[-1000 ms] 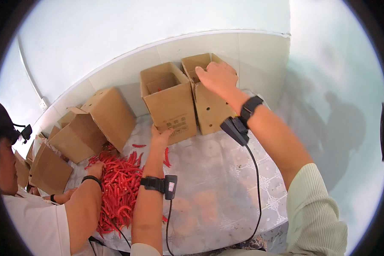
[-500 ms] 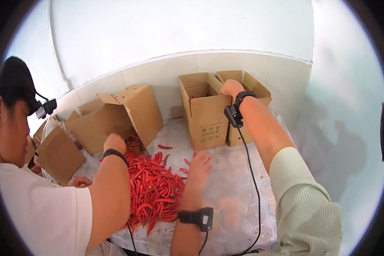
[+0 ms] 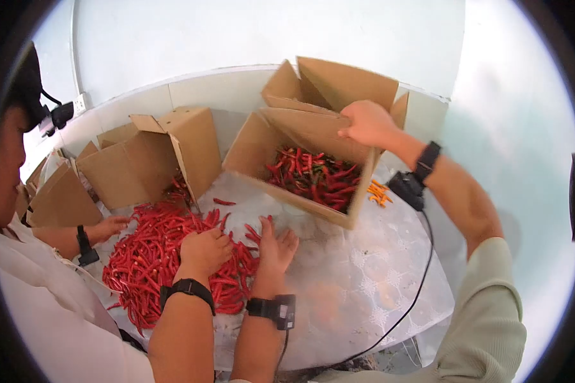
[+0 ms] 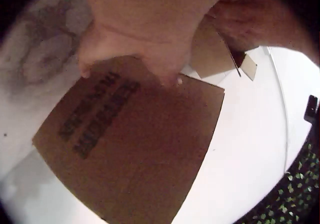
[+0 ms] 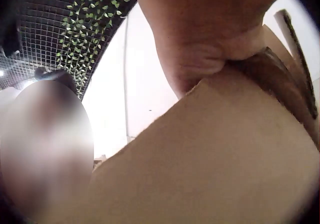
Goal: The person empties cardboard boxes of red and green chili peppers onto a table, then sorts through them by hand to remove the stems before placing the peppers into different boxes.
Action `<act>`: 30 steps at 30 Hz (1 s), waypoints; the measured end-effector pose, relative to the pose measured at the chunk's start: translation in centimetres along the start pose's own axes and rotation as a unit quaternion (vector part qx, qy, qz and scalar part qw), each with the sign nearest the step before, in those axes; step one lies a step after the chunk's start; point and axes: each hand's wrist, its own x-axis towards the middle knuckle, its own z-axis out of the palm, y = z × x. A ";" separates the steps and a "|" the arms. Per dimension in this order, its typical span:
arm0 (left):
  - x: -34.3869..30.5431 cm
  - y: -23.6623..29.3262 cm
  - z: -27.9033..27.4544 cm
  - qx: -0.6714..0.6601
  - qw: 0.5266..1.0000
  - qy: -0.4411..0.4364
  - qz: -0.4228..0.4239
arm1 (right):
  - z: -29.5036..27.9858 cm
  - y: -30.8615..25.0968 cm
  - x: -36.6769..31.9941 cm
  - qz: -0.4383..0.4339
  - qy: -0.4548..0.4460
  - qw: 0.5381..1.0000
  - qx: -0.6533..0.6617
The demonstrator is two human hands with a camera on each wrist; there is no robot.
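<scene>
Leaning mouth-down at the table's far edge: brown cardboard box (image 3: 303,131) of red chillies (image 3: 313,175), rim gripped by right hand (image 3: 370,124). Flat, fingers spread, on white-clothed table (image 3: 364,281) beside loose chilli pile (image 3: 153,255): left hand (image 3: 273,246). Risk: one-handed hold slips, contents dump.

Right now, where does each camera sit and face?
Head: on the head, facing down at the table; both forearms, left hand beside chillies, right hand gripping the box.
Left wrist: on it, facing past the fingers to the box's printed side.
Right wrist: on it, facing up past the palm at cardboard.
All share the box.
</scene>
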 end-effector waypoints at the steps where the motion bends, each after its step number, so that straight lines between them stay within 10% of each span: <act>1: -0.4 -0.4 0.4 0.010 1.000 -0.020 -0.002 | -1.9 -0.2 -1.7 -0.012 0.010 1.000 0.003; 11: -10.2 -6.2 5.2 0.069 0.982 -0.167 -0.047 | -11.0 -0.4 -20.1 0.078 -0.068 0.994 0.045; 21: -15.0 -3.5 0.1 0.254 0.954 -0.126 0.096 | -15.1 -4.2 -28.7 0.000 -0.205 0.979 -0.006; 24: -16.7 -2.1 -0.4 0.392 0.875 -0.218 0.183 | -14.1 -3.7 -28.4 -0.038 -0.195 0.980 0.018; 30: -18.2 -2.1 1.5 0.463 0.862 -0.062 0.194 | -14.6 -4.5 -29.2 -0.069 -0.170 0.983 0.003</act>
